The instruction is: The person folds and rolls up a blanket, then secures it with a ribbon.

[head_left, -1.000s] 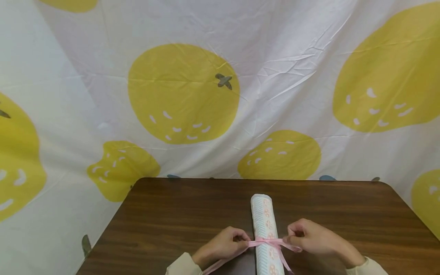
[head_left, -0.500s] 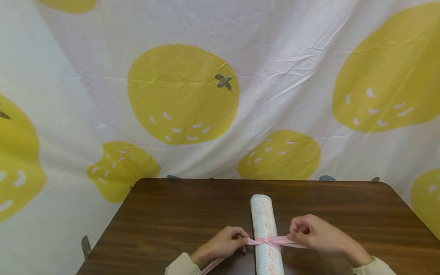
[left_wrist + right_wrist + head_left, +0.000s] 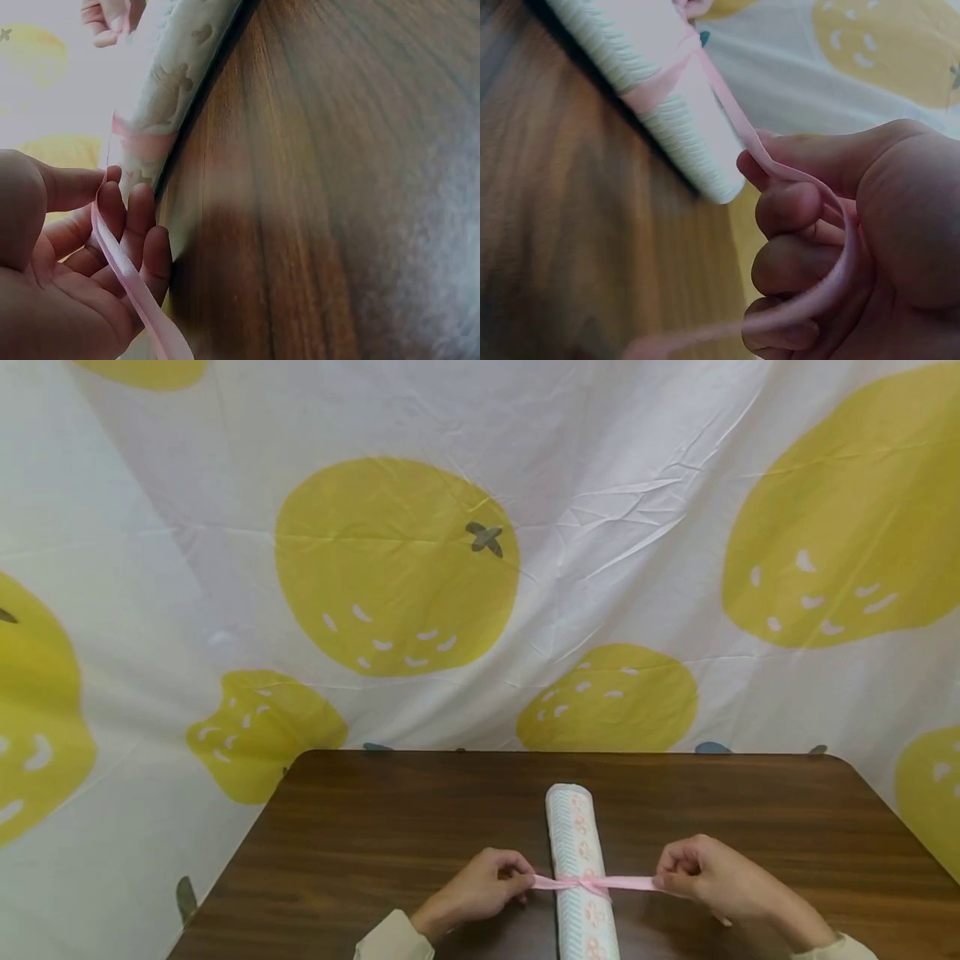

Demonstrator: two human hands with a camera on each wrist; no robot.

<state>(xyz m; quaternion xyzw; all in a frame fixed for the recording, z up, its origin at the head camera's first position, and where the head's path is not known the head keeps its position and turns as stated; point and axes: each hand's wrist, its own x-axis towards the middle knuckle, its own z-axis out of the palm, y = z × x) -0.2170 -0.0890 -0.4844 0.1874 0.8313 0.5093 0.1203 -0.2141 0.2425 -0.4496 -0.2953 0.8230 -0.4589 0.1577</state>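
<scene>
A white cloth-like roll (image 3: pixel 576 835) with blue zigzags and orange prints lies lengthwise on the table, pointing away from me. Round its middle runs a pink ribbon (image 3: pixel 630 882), crossed or knotted on top; which of the two I cannot tell. My left hand (image 3: pixel 483 887) pinches one ribbon end between thumb and forefinger, left of the roll. On the other side my right hand (image 3: pixel 712 877) pinches the opposite end, and both lengths look taut. Loose tails of ribbon (image 3: pixel 135 289) trail past the fingers in both wrist views.
The dark wood-grain table (image 3: pixel 405 810) has rounded far corners. Behind it hangs a white curtain (image 3: pixel 630 552) printed with large yellow fruit, reaching down past the table's edge on both sides.
My right hand has moved to the right, drawing its ribbon length out straight. The left hand has shifted slightly left. The ribbon's crossing has tightened and the tail hanging over the roll is gone from there.
</scene>
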